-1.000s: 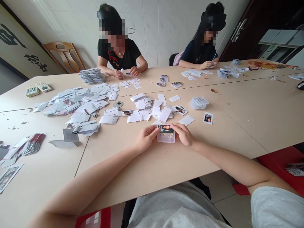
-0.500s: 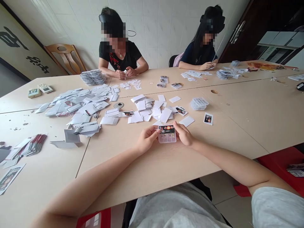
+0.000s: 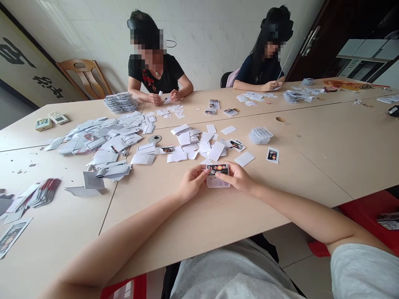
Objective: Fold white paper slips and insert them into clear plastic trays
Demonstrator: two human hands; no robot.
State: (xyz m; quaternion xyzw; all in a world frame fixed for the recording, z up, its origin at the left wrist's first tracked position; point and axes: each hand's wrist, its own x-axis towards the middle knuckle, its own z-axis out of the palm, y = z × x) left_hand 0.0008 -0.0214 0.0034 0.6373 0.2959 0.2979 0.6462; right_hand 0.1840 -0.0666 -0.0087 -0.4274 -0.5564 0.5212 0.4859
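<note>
A small clear plastic box [image 3: 218, 182] with a black printed label across its upper part is held upright just above the table's near side. My left hand [image 3: 193, 182] grips its left edge, the thumb on the front. On the other side, my right hand [image 3: 238, 178] holds the right edge, its thumb lying over the lower part of the label. What is in the box is mostly covered by that thumb. Beyond the hands lies a loose heap of white cards [image 3: 199, 143]. A printed card [image 3: 272, 155] and a stack of clear boxes [image 3: 261, 135] are to the right.
Across the table [image 3: 311, 166] two people sit working with their hands. A large pile of white papers [image 3: 102, 133] spreads at the left, with a bundle of red-edged packets [image 3: 46, 192] nearer. Two small devices [image 3: 57, 117] lie farther back. A red stool [image 3: 370, 216] stands at the right.
My right thumb has moved from the box's right edge onto its front, over the label. My left hand keeps its grip. The person opposite at left has shifted their hands slightly.
</note>
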